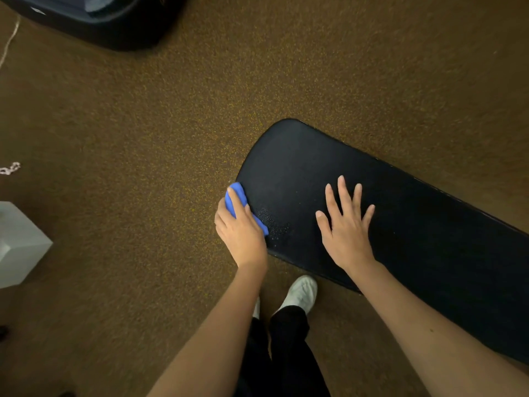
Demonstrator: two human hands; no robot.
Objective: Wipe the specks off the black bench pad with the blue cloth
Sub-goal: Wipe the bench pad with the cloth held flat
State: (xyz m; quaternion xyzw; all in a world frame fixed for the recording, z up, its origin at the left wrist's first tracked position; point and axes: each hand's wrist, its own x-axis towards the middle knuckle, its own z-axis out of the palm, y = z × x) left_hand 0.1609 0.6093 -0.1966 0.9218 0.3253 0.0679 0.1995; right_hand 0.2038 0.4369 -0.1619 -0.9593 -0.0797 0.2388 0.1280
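Note:
The long black bench pad (pixel 415 224) runs from the middle of the view to the right edge. My left hand (pixel 240 230) holds a bunched blue cloth (pixel 237 197) against the pad's near left edge. A patch of pale specks (pixel 276 223) glistens on the pad just right of the cloth. My right hand (pixel 346 227) lies flat on the pad with fingers spread, holding nothing.
Brown speckled floor (pixel 143 138) surrounds the pad. A white box (pixel 20 245) stands at the left edge, a dark padded piece of equipment (pixel 108 21) at the top left. My white shoes (pixel 300 293) and black trousers are below the pad.

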